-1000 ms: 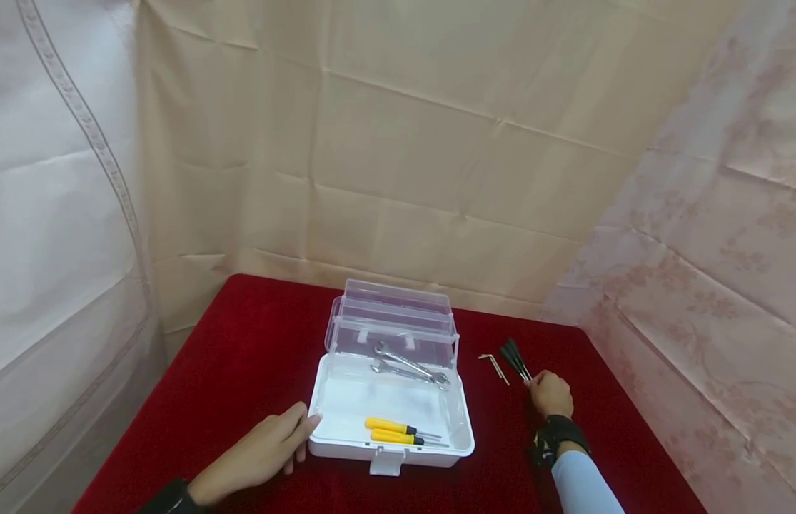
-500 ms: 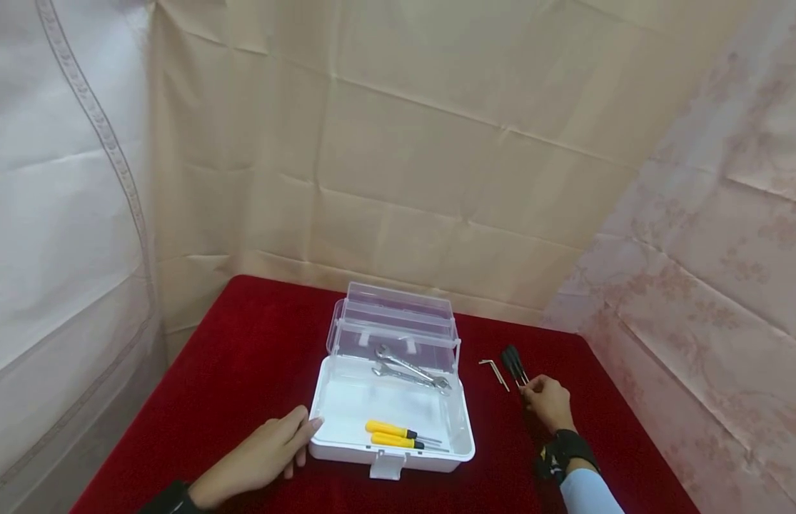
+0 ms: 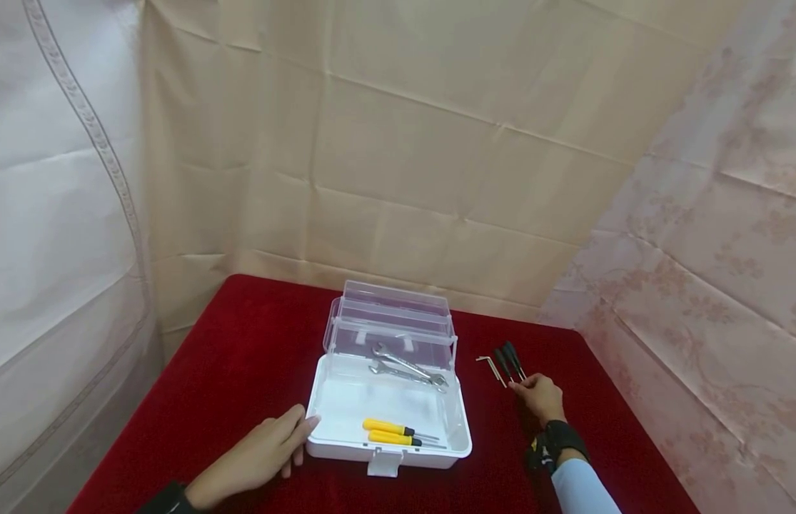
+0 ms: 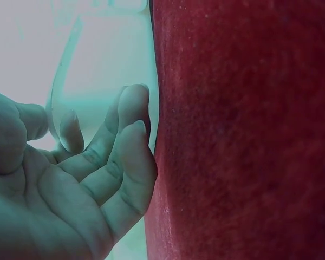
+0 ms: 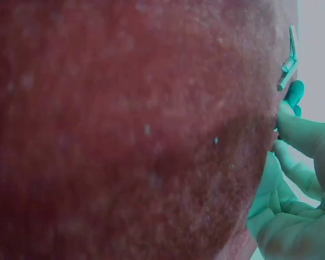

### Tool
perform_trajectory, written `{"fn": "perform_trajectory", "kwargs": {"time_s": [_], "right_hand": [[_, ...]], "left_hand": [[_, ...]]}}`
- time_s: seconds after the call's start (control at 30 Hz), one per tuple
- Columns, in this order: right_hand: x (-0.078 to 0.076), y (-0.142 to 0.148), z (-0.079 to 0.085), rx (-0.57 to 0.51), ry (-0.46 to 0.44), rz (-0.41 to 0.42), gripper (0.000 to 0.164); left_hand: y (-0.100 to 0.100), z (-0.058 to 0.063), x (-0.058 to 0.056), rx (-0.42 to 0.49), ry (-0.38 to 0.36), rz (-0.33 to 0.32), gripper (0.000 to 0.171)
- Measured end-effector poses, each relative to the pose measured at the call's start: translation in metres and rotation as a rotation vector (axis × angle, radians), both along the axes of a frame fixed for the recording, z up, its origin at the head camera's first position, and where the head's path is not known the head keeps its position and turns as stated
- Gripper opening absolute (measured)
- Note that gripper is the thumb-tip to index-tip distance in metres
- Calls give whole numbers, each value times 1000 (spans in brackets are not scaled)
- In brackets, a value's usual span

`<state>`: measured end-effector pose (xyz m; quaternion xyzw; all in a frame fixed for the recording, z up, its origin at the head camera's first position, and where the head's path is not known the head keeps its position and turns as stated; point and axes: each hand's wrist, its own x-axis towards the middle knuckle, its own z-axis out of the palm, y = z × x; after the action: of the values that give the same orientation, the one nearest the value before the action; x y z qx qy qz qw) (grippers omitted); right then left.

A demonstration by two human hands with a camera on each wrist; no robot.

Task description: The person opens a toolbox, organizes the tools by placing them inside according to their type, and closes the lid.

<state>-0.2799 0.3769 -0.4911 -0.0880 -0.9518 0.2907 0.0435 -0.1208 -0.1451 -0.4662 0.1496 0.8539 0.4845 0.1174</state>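
Note:
My left hand point(image 3: 269, 450) holds the left front corner of a white toolbox point(image 3: 313, 400), thumb over the rim and fingers bent against the outer wall. My right hand point(image 3: 542, 397) pinches at the thin metal shafts of two black-handled screwdrivers point(image 3: 511, 353) on the red cloth, right of the box. Their handles point away from me, slightly fanned. In the right wrist view the thumb and forefinger point(image 5: 284, 147) are close to each other, beside the dark handles point(image 5: 296, 93); the shaft tips are hidden by the hand.
Two L-shaped hex keys point(image 3: 492, 368) lie left of the black screwdrivers. Inside the box are two yellow-handled screwdrivers point(image 3: 393, 437) at the front and two wrenches point(image 3: 407, 368) at the back. The clear lid point(image 3: 398, 307) stands raised behind. Fabric walls point(image 3: 398, 143) surround the table.
My right hand has shifted slightly left along the screwdriver shafts, and the black handles have spread apart. My left hand has stayed on the box.

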Motion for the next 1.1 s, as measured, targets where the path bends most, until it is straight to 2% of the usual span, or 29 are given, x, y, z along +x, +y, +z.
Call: {"fn": "perform_trajectory", "kwargs": {"time_s": [0.23,0.6,0.87,1.1], "right_hand": [[1,2,-3,18,-22,18,23],[12,17,-2,-63,-15,44,14],[17,20,-1,41,18,23,22],[22,20,6,102,73,8,18]], "left_hand": [[1,1,1,-1,-12,-4,33],[0,2,1,1,-20,-4,30],[-1,0,0,2,-14,-4,31],[-1,2,-1,1,-18,-4,32]]}}
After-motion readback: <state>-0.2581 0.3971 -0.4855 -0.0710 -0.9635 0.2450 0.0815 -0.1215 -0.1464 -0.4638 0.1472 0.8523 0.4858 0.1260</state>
